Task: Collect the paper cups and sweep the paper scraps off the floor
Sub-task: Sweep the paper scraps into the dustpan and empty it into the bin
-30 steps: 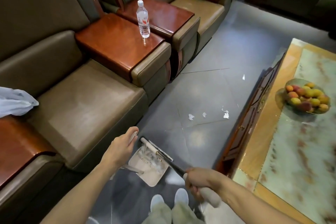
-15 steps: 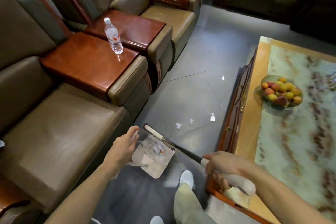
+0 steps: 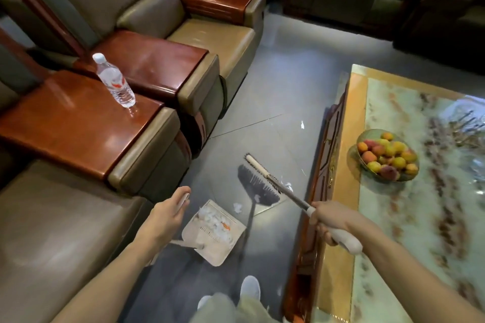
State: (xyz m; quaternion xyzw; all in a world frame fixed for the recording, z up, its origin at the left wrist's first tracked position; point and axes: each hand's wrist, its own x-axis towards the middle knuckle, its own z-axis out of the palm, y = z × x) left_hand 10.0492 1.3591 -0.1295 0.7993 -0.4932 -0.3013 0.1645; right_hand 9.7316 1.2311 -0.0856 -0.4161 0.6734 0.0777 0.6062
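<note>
View from a person's head, looking down at a grey tiled floor (image 3: 275, 81) between brown sofas and a low marble-topped table (image 3: 341, 217). The right hand (image 3: 332, 220) is clenched round the pale grip at the end of a broom (image 3: 262, 176), whose brush head is angled over the floor just beside the table. The left hand (image 3: 168, 215) grasps the thin upright handle of a pale dustpan (image 3: 210, 252), which sits on the floor near the person's feet with a heap of white paper scraps (image 3: 215, 220) already in it. More scraps lie loose: one (image 3: 238, 206) just beyond the dustpan's lip, some by the brush, and one (image 3: 302, 124) farther off. No paper cups are in view. The scraps look featherlight and crumpled, so they would probably skitter or lift under a hard stroke; short, soft strokes towards the lip seem best. The dustpan looks light and could slide on the glossy tiles, so the hold on its handle should press the lip flat. The broom looks stiff and light, and seems well held at its grip. A water bottle (image 3: 114, 84) stands on a wooden armrest; a bowl of fruit (image 3: 387, 155) sits on the table.
</note>
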